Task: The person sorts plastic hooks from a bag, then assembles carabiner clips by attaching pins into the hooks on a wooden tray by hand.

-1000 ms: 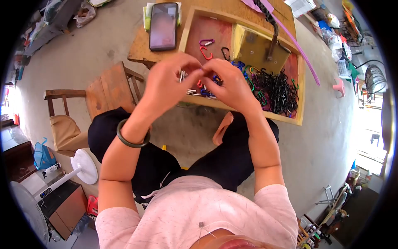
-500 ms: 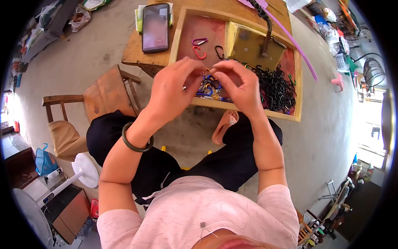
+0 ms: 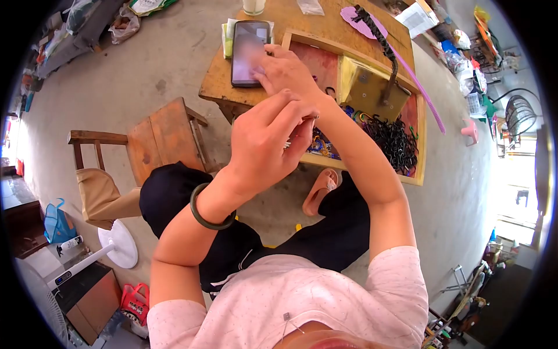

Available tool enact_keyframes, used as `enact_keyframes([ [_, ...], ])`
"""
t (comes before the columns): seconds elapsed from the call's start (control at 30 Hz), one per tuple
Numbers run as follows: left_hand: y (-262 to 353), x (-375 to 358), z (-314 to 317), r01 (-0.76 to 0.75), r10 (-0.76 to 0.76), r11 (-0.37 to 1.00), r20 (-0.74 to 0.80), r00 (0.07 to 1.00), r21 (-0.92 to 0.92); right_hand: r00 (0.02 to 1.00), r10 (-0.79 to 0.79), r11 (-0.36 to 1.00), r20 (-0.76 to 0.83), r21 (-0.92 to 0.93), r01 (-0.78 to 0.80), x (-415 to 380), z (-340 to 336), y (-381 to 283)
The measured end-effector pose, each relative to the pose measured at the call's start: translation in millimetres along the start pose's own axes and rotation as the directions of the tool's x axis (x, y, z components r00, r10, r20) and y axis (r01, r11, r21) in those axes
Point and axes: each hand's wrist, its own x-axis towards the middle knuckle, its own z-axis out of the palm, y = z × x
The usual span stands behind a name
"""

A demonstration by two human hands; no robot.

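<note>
My left hand (image 3: 268, 139) is raised in front of the drawer, thumb and fingers pinched together around something small with a shiny tip, too hidden to name. Past it, my right hand (image 3: 290, 72) reaches across to the phone (image 3: 244, 70), its fingers apart at the right side of the screen; nothing shows in them. Black hooks or clips (image 3: 390, 142) lie heaped in the wooden-rimmed drawer (image 3: 419, 145). Blue and gold clips (image 3: 323, 145) are partly hidden behind my left hand and right forearm. A yellowish plate (image 3: 369, 84) lies over part of the drawer.
The table (image 3: 218, 87) holds a cup (image 3: 254, 6) and a purple fan-shaped item (image 3: 363, 22) with a long strip. A dark metal arm (image 3: 390, 75) rises over the plate. A wooden chair (image 3: 154, 142) stands left, with a white fan base (image 3: 119, 244) below it.
My right hand has moved up and left from the clips to the phone. My left hand has shifted right and slightly down, still pinched. The view has shifted, so the table appears farther right.
</note>
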Motion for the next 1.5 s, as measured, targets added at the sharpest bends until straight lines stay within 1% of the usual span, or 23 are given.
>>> enact_keyframes([
  [0.03,0,-2,-2,0.020,-0.020,1.000,0.015,1.000,0.000,0.998,-0.016,0.998,0.054,-0.053,0.019,2,5,0],
  [0.13,0,-3,-4,0.047,-0.046,0.998,0.036,0.998,-0.034,0.992,0.122,0.990,-0.043,0.071,-0.119,-1,7,-8],
  [0.17,1,-3,-4,0.050,-0.048,0.997,0.041,0.998,-0.054,0.987,0.137,0.982,-0.083,0.145,-0.124,-5,2,-10],
  [0.23,3,-7,-3,0.089,-0.086,0.995,0.070,0.994,-0.035,0.971,0.175,0.950,-0.163,0.288,-0.123,-15,-23,-12],
  [0.33,6,-11,2,0.146,-0.142,0.989,0.108,0.984,-0.030,0.926,0.254,0.890,-0.280,0.441,-0.111,-43,-65,-23],
  [0.43,6,-17,12,0.223,-0.213,0.973,0.124,0.969,-0.067,0.903,0.362,0.866,-0.232,0.442,-0.234,-78,-96,-25],
  [0.53,6,-19,20,0.302,-0.285,0.948,0.156,0.946,-0.100,0.895,0.403,0.867,-0.191,0.392,-0.307,-112,-101,-10],
  [0.67,2,-20,28,0.415,-0.384,0.893,0.187,0.904,-0.174,0.901,0.396,0.889,-0.176,0.320,-0.328,-141,-99,3],
  [0.77,-4,-25,34,0.500,-0.455,0.831,0.218,0.863,-0.246,0.939,0.282,0.950,-0.195,0.191,-0.246,-147,-103,8],
  [0.87,-9,-31,42,0.580,-0.526,0.766,0.250,0.813,-0.277,0.944,0.263,0.959,-0.197,0.164,-0.233,-157,-105,14],
  [0.9,-8,-30,43,0.621,-0.562,0.729,0.266,0.783,-0.288,0.945,0.271,0.959,-0.182,0.141,-0.248,-160,-106,15],
  [0.97,-9,-31,46,0.676,-0.609,0.652,0.294,0.737,-0.345,0.960,0.244,0.967,-0.136,0.116,-0.229,-165,-108,17],
  [1.1,-12,-32,51,0.709,-0.632,0.624,0.320,0.705,-0.329,0.976,0.216,0.973,-0.017,0.093,-0.214,-175,-105,19],
  [1.13,-13,-32,50,0.715,-0.617,0.634,0.365,0.697,-0.295,0.978,0.206,0.975,0.003,0.089,-0.206,-174,-107,17],
  [1.23,-15,-34,52,0.727,-0.626,0.600,0.369,0.687,-0.335,0.974,0.201,0.978,0.103,0.026,-0.205,-178,-110,15],
  [1.33,-14,-33,54,0.732,-0.631,0.585,0.372,0.681,-0.349,0.971,0.205,0.979,0.120,-0.029,-0.203,-181,-114,15],
  [1.5,-17,-36,52,0.710,-0.599,0.619,0.383,0.703,-0.337,0.958,0.246,0.968,0.148,-0.079,-0.237,-187,-118,14],
])
